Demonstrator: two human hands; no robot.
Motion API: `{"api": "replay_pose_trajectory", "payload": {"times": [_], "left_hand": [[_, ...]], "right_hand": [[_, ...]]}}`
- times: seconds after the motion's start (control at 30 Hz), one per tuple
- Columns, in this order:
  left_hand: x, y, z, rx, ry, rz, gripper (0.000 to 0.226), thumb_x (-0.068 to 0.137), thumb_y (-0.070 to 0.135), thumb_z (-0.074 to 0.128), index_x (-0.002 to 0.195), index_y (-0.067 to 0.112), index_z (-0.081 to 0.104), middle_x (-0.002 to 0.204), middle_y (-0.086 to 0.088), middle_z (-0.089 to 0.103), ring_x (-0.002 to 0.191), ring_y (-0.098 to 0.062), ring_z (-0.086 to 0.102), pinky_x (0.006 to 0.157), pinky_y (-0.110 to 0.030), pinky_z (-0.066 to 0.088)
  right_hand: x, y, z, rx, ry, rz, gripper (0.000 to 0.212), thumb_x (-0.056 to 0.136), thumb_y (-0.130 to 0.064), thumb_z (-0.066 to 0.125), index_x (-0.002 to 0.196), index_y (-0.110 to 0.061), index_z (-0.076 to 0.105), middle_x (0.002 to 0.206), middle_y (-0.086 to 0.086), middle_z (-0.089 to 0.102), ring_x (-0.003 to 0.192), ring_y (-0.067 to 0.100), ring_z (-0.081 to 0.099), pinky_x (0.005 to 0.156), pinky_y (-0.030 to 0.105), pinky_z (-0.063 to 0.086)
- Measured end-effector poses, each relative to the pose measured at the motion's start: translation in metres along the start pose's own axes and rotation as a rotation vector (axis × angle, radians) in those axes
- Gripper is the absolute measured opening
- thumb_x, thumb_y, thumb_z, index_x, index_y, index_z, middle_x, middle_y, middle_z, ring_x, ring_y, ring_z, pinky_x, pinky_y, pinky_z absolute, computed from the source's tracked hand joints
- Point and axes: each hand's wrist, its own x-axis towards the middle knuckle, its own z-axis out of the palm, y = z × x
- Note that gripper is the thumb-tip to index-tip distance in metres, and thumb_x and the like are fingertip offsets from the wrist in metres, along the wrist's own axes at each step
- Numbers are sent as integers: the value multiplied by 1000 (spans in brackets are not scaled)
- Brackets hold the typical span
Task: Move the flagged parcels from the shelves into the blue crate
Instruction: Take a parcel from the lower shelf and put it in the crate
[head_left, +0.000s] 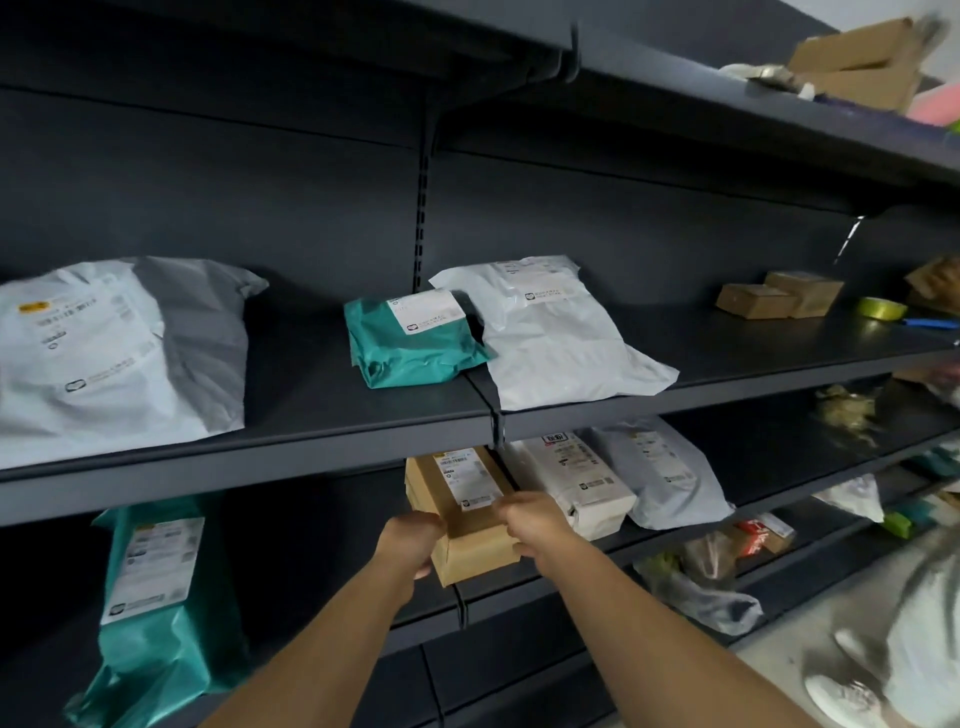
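Observation:
A brown cardboard box (470, 512) with a white label and a yellow tag sits on the lower shelf (675, 545), its front end past the shelf edge. My left hand (413, 538) grips its left side and my right hand (535, 522) grips its right side. Beside it lie a white box parcel (576, 480) and a grey mailer bag (660, 467). On the middle shelf (311, 431) rest a big white bag with a yellow tag (104, 348), a small teal bag (410, 338) and a white bag (556, 332). No blue crate is in view.
A tall teal bag (156, 597) stands at the lower left. Small cardboard boxes (779, 299), a tape roll (883, 307) and a blue pen lie on the middle shelf's right end. Clutter fills the right shelves and top shelf (857, 57). A person's white shoe (841, 699) is bottom right.

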Motion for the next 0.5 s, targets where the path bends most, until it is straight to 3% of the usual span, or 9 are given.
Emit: {"api": "replay_pose_trajectory", "payload": {"times": [0.1,0.17,0.23,0.3,0.4,0.5], "left_hand": [[17,-5,15,42,60,4,8,88,14,54,91,11,61,73,-5,48,64,-17,42,61,-28,36],[29,-9,25,70,96,3,14,90,18,56,101,12,61,75,-5,49,61,-16,41,58,-25,35],[38,-11,35,73,125,-5,28,92,22,56,118,13,56,92,-7,57,69,-17,48,57,-27,38],[47,-12,44,35,154,-21,39,92,27,55,129,12,51,110,-10,61,88,-23,57,71,-32,47],[60,-15,55,22,214,-40,38,95,33,48,126,12,52,110,-12,62,87,-23,57,68,-31,45],[68,-19,63,79,267,-41,36,97,33,45,122,9,54,103,-11,60,87,-24,57,69,-31,43]], "right_hand": [[30,8,-8,-78,-10,-56,27,90,-14,59,117,-10,63,118,7,63,98,19,55,84,29,45],[49,14,-13,-105,-26,-58,29,90,-18,61,119,-12,61,120,6,63,97,17,54,85,27,42],[66,18,-20,-139,-60,-41,33,91,-20,59,123,-11,58,122,7,62,103,21,55,92,30,44],[80,21,-28,-152,-102,-33,38,92,-16,56,130,-10,53,126,9,60,110,23,55,94,29,42],[101,26,-34,-168,-168,-3,49,94,-9,47,142,-10,39,138,10,51,112,21,50,93,26,39],[117,33,-31,-176,-236,32,55,95,-5,40,148,-14,28,146,8,42,130,25,43,105,31,39]]}}
